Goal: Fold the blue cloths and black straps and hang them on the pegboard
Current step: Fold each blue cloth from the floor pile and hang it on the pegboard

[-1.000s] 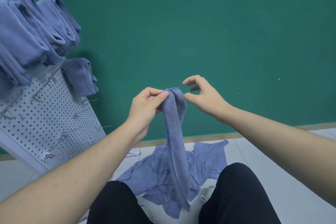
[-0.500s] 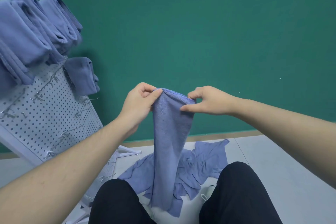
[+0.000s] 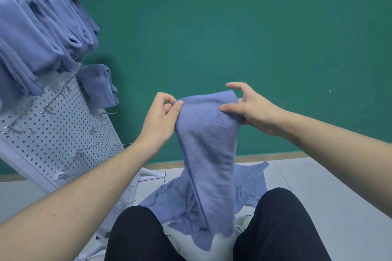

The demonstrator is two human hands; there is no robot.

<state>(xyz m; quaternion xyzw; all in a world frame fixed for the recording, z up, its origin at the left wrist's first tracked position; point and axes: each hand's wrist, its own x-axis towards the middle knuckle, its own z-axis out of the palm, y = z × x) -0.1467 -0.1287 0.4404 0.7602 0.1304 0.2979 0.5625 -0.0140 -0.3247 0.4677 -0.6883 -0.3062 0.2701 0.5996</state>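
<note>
A matte green wall (image 3: 233, 27) is filling the background — a tan baseboard (image 3: 271, 155) is meeting pale grey floor tiles (image 3: 339, 207) below.

A blue cloth (image 3: 209, 144) hangs lengthwise, pinched at both top corners. More blue cloths (image 3: 249, 188) lie crumpled on the floor; folded ones (image 3: 42, 34) drape over the white pegboard (image 3: 59, 133).

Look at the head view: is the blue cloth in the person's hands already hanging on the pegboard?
No: both hands hold the blue cloth up, apart from the pegboard.
</note>
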